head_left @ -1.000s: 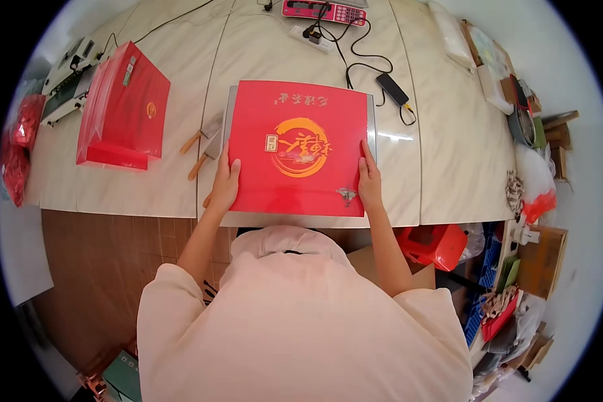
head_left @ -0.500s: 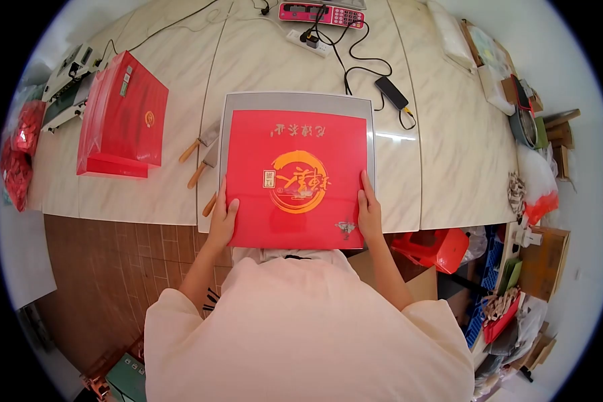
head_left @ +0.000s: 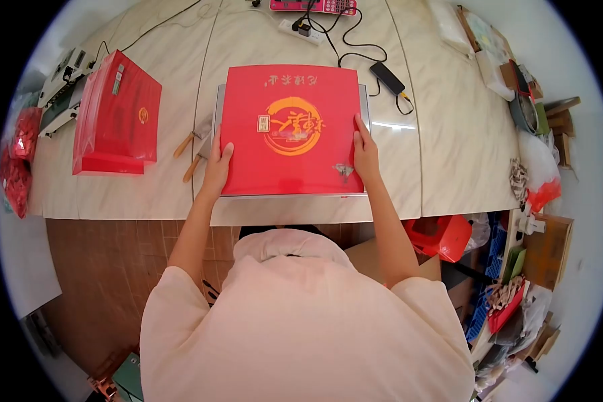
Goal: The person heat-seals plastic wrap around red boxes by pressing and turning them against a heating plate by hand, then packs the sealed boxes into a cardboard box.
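A square red gift box with an orange ring logo lies flat between my two hands. My left hand grips its left side, thumb on the top face and fingers down along the edge. Opposite it, my right hand holds the right side in the same way. Underneath is a grey flat piece with a pale rim, mostly hidden; only its side and front edges show. Just left of my left hand lie wooden-handled tools with flat metal blades, partly covered.
A red gift bag stands at the left, near a small machine. At the back are a pink scale, a power strip, cables and a black phone-like device. A red stool is below the right table edge.
Both hands have pushed the red box away from my body, over the far edge of the grey piece. My arms are stretched further out, and the grey piece's front edge now shows.
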Motion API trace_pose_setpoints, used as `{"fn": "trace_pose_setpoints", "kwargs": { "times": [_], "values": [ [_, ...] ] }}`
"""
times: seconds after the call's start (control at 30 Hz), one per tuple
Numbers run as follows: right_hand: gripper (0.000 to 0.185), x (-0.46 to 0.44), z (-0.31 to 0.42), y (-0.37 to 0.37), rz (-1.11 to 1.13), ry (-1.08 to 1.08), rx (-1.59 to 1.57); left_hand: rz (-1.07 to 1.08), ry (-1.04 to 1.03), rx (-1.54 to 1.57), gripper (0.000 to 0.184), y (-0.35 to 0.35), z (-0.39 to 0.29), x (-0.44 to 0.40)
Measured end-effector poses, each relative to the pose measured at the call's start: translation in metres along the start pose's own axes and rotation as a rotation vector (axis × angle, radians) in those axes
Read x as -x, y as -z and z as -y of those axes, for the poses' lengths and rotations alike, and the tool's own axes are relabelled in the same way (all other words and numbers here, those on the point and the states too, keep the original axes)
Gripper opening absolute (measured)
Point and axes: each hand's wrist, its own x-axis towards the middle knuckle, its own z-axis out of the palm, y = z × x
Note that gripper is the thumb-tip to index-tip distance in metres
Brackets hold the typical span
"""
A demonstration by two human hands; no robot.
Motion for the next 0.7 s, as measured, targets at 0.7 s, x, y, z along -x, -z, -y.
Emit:
{"fn": "trace_pose_setpoints", "kwargs": {
  "times": [0.7],
  "values": [
    [0.05,0.124,0.075,0.022,-0.002,-0.625,-0.755,-0.118,0.537,0.562,0.046,0.012,-0.043,0.119]
  ]
}}
